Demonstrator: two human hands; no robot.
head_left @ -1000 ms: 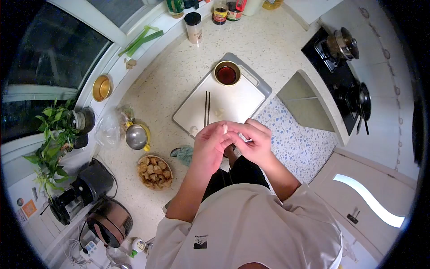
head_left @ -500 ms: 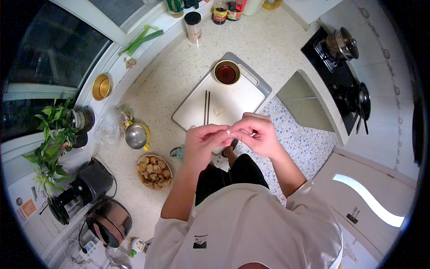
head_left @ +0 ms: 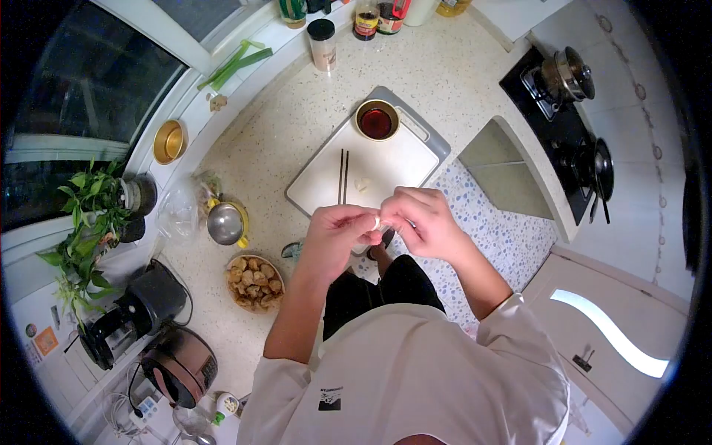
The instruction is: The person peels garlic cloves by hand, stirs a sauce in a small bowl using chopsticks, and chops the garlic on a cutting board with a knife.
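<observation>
My left hand (head_left: 340, 236) pinches a small white garlic clove (head_left: 377, 222) between thumb and fingertips, just over the near edge of the cutting board (head_left: 315, 178). Closed at the fingertips, my right hand (head_left: 424, 222) meets the clove from the other side and grips a thin whitish bit of its skin. A few pale garlic pieces (head_left: 361, 185) lie on the board beyond my hands. Left of them rests a pair of dark chopsticks (head_left: 343, 176). A gold-rimmed bowl of dark liquid (head_left: 377, 120) stands at the board's far end.
On the left of the counter are a bowl of brown chunks (head_left: 254, 283), a metal cup with yellow handle (head_left: 226, 224) and a plastic bag (head_left: 178, 211). Spring onion (head_left: 236, 67) and a gold bowl (head_left: 170, 142) sit on the sill. A stove (head_left: 552, 111) holds pots at right.
My right hand has shifted and turned slightly at the clove, its fingers curling in more. More of the white clove shows at my left fingertips. The things on the counter stay put.
</observation>
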